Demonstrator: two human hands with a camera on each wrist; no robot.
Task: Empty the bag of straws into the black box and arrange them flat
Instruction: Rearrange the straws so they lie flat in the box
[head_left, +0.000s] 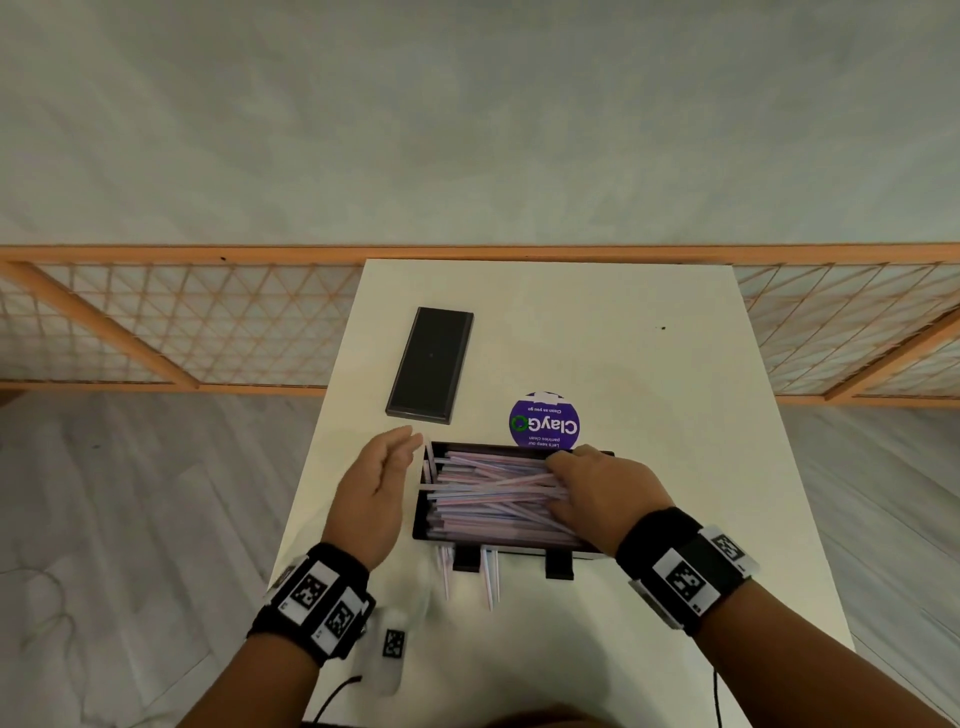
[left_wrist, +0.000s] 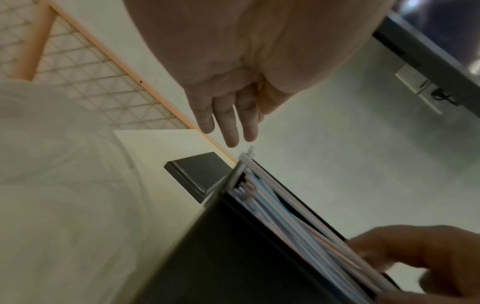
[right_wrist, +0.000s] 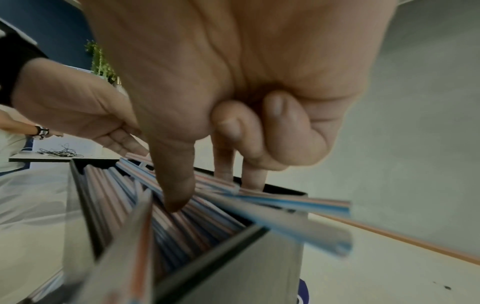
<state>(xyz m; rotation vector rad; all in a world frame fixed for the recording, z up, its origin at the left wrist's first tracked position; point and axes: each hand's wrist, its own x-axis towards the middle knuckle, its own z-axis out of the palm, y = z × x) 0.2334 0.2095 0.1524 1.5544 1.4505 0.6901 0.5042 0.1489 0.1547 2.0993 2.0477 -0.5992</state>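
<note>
A person's right hand (head_left: 602, 493) rests over the right end of a black box (head_left: 422, 525) filled with straws (head_left: 488, 493). In the right wrist view its fingers (right_wrist: 176, 185) reach down into the pile, the index tip pressing on the straws, while two other fingers are curled back toward the palm; whether any straw is actually pinched cannot be told. The left hand (head_left: 379, 488) stands on edge just beside the box's left end, at 9 o'clock from it, fingers straight and together, holding nothing. Its fingertips (left_wrist: 231, 135) hover close to straw ends poking above the rim.

The straws are pale, striped pink and blue, lying mostly lengthwise but crossed over one another, with some ends sticking over the rims at both ends. A few loose straws (head_left: 491, 577) lie on the table at the box's 6 o'clock side, near two black tabs at its front edge. A crumpled clear bag (head_left: 410, 597) lies at about 7 o'clock from the box — blurred, near the left wrist.

The box sits on a white table (head_left: 649, 364). A flat black lid (head_left: 431, 364) lies at 11 o'clock, well apart from the box. A round purple sticker (head_left: 544, 422) reading "ClayGo" sits at 12 o'clock, just beyond the far rim. Past the table's far edge runs a wooden lattice screen (head_left: 182, 322) against a grey wall. The table's right half and far half are bare white surface — its left edge is close beside the left hand.
</note>
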